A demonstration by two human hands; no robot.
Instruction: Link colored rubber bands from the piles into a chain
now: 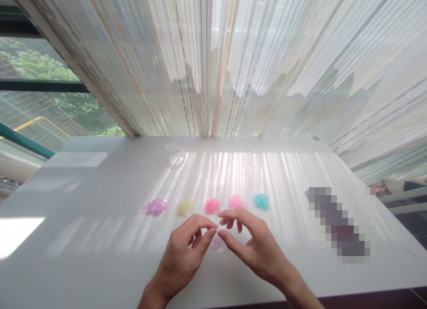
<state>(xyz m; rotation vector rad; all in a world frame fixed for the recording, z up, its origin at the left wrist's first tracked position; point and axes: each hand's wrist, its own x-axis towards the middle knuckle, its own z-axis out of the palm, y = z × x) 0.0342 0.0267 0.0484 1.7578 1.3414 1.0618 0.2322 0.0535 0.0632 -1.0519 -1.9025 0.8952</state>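
Observation:
My left hand [185, 244] is closed in a pinch, thumb tip and index fingertip together; whatever sits between them is too small to make out. Close by on the right, my right hand [255, 240] has its thumb and index finger apart, with nothing visible in it. Below the fingertips lies a small lilac pile [218, 242], partly covered by the hands. Beyond them runs a row of small piles of fine bits: purple [156, 207], pale yellow [186, 206], coral pink [212, 206], light pink [236, 202] and turquoise [261, 201].
All this is on a white table [100, 273] striped with sunlight. A clear round dish [176, 158] stands toward the back, and another faint clear round thing [255, 148] is right of it. A blurred-out dark long object [340, 226] lies at right. Behind hangs a striped sheer curtain [213, 78].

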